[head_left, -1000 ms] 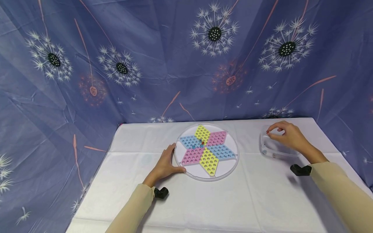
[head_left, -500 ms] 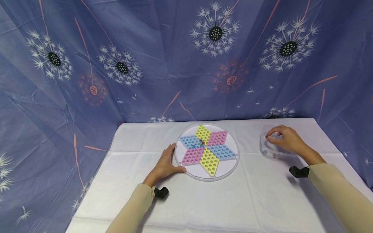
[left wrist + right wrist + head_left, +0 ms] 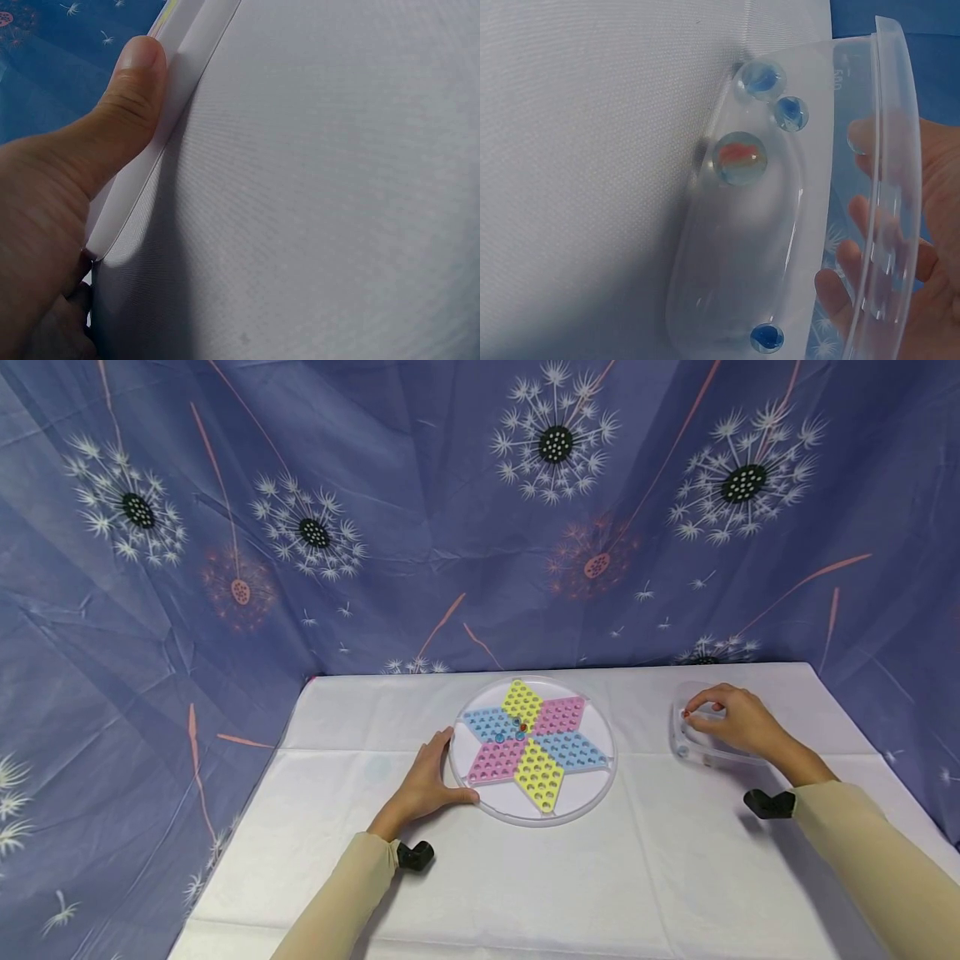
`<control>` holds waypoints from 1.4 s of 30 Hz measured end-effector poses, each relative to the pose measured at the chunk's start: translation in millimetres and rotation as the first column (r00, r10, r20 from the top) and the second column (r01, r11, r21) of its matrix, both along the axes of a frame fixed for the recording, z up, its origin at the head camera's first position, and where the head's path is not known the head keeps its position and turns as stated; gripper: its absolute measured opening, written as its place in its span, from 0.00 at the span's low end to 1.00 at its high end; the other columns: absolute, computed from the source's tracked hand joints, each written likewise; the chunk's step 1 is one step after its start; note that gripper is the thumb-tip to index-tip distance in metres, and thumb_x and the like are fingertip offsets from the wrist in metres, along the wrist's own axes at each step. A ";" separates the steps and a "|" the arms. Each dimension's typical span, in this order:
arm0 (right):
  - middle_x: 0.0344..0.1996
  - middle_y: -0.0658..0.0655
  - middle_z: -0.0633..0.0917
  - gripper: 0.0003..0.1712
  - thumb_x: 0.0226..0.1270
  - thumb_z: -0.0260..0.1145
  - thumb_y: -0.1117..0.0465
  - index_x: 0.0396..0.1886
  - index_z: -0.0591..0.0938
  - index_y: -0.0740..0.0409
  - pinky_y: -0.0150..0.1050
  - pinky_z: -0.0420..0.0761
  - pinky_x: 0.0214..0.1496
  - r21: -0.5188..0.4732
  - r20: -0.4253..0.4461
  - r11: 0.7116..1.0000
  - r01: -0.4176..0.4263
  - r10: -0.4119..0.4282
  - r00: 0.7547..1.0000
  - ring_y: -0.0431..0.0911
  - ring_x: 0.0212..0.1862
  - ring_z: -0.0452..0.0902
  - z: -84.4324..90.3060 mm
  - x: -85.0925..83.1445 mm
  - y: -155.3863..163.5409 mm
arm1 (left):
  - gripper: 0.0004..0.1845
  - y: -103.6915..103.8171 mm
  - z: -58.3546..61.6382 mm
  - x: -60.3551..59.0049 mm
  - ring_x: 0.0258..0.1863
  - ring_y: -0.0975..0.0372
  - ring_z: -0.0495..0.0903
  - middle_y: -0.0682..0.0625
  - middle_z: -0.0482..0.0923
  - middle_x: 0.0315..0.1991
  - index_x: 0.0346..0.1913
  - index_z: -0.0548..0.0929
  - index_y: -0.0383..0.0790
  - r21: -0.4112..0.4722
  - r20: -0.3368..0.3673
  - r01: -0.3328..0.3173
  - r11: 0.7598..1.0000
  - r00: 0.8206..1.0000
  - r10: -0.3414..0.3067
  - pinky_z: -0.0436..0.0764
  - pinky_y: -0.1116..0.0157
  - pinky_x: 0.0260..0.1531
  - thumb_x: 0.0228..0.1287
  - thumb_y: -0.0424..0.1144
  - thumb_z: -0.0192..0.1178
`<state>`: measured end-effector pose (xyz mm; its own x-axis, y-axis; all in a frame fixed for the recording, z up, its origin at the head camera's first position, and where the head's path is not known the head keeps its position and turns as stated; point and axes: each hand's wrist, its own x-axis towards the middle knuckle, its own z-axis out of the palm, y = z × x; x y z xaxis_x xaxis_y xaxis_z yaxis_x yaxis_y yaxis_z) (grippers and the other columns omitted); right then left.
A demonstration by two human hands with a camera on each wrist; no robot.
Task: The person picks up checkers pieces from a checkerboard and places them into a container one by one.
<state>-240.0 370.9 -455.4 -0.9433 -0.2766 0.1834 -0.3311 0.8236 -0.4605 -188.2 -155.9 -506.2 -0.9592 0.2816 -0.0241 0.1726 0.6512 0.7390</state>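
Observation:
A round clear game board point(image 3: 592, 793) with a pastel six-pointed star of holes lies mid-table, a few marbles point(image 3: 519, 727) near its centre. My left hand point(image 3: 427, 781) holds its near-left rim point(image 3: 187, 67), with the thumb point(image 3: 131, 97) on top of the edge. My right hand point(image 3: 738, 720) reaches into a clear plastic container point(image 3: 678, 739) at the right, fingers curled down by its left wall. Through the container wall point(image 3: 742, 262) I see three blue marbles point(image 3: 760, 79) and one orange-streaked marble point(image 3: 739, 158). My fingers point(image 3: 862, 217) show blurred behind the plastic; whether they pinch a marble is hidden.
A white cloth point(image 3: 600, 877) covers the table, and a blue dandelion-print curtain point(image 3: 375, 527) hangs behind and at both sides. Black wrist mounts point(image 3: 415, 855) sit near each sleeve.
My right hand has dropped lower into the clear container and drawn its fingers in. The left hand and the board have stayed put.

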 end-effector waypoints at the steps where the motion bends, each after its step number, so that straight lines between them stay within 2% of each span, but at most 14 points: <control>1: 0.54 0.70 0.82 0.07 0.66 0.75 0.58 0.42 0.90 0.53 0.62 0.80 0.43 0.001 -0.001 1.000 0.000 0.000 1.000 0.65 0.47 0.79 0.2 0.2 -0.1 | 0.69 0.1 0.2 -0.1 0.82 0.46 0.43 0.41 0.48 0.82 0.83 0.51 0.40 -0.001 0.000 0.000 1.000 1.000 0.000 0.48 0.47 0.80 0.42 0.54 0.85; 7: 0.56 0.72 0.80 0.13 0.67 0.75 0.55 0.47 0.89 0.56 0.62 0.80 0.43 0.002 0.031 1.000 0.015 -0.015 0.999 0.66 0.49 0.79 0.4 0.4 -0.4 | 0.69 0.2 0.5 -0.9 0.82 0.48 0.43 0.41 0.48 0.82 0.83 0.50 0.41 -0.013 0.002 0.002 1.000 1.000 -0.002 0.45 0.49 0.80 0.42 0.54 0.85; 11: 0.57 0.71 0.80 0.18 0.67 0.75 0.53 0.51 0.88 0.58 0.63 0.81 0.44 -0.002 0.034 1.000 0.023 -0.023 0.999 0.66 0.49 0.79 -0.1 0.4 0.0 | 0.69 0.4 0.6 -0.6 0.82 0.46 0.44 0.40 0.49 0.82 0.83 0.51 0.40 -0.003 -0.008 0.002 1.000 1.000 -0.002 0.45 0.48 0.80 0.42 0.53 0.85; 22: 0.50 0.67 0.83 0.16 0.67 0.75 0.55 0.50 0.88 0.58 0.64 0.81 0.44 -0.019 -0.012 1.000 0.007 -0.007 1.000 0.67 0.48 0.80 -1.0 1.9 2.3 | 0.68 -0.3 1.8 0.9 0.81 0.43 0.44 0.38 0.50 0.82 0.82 0.53 0.38 0.019 -0.019 0.007 1.000 1.000 -0.006 0.49 0.44 0.79 0.42 0.53 0.85; 26: 0.49 0.66 0.84 0.16 0.66 0.75 0.57 0.50 0.88 0.58 0.59 0.82 0.41 -0.021 -0.044 1.000 -0.008 0.007 0.999 0.65 0.46 0.81 0.1 1.7 2.9 | 0.68 0.2 3.4 1.7 0.81 0.44 0.44 0.38 0.50 0.82 0.82 0.53 0.38 0.019 -0.018 0.009 1.000 1.000 -0.008 0.49 0.45 0.79 0.43 0.53 0.85; 32: 0.53 0.67 0.82 0.18 0.67 0.75 0.56 0.53 0.87 0.59 0.47 0.81 0.37 -0.019 -0.028 1.000 -0.003 0.003 1.000 0.62 0.47 0.80 10.0 4.0 0.8 | 0.68 0.7 4.4 2.3 0.81 0.43 0.45 0.38 0.50 0.82 0.82 0.52 0.37 0.018 -0.018 0.010 1.000 1.000 -0.010 0.49 0.44 0.79 0.43 0.52 0.85; 36: 0.53 0.66 0.83 0.19 0.68 0.74 0.55 0.54 0.86 0.58 0.48 0.82 0.37 -0.017 -0.021 1.000 -0.009 0.009 1.000 0.62 0.48 0.80 18.9 4.9 -2.9 | 0.68 0.5 4.8 2.7 0.81 0.44 0.45 0.38 0.50 0.81 0.82 0.52 0.37 0.025 -0.021 0.011 1.000 1.000 -0.010 0.46 0.45 0.80 0.43 0.52 0.85; 42: 0.51 0.63 0.85 0.23 0.67 0.75 0.53 0.59 0.83 0.54 0.49 0.84 0.40 -0.003 -0.056 0.999 -0.035 0.035 0.998 0.61 0.47 0.82 30.8 2.2 -11.7 | 0.68 0.2 4.7 2.9 0.81 0.43 0.44 0.38 0.49 0.82 0.82 0.52 0.38 0.033 -0.014 0.010 0.999 1.000 -0.009 0.46 0.45 0.79 0.43 0.52 0.85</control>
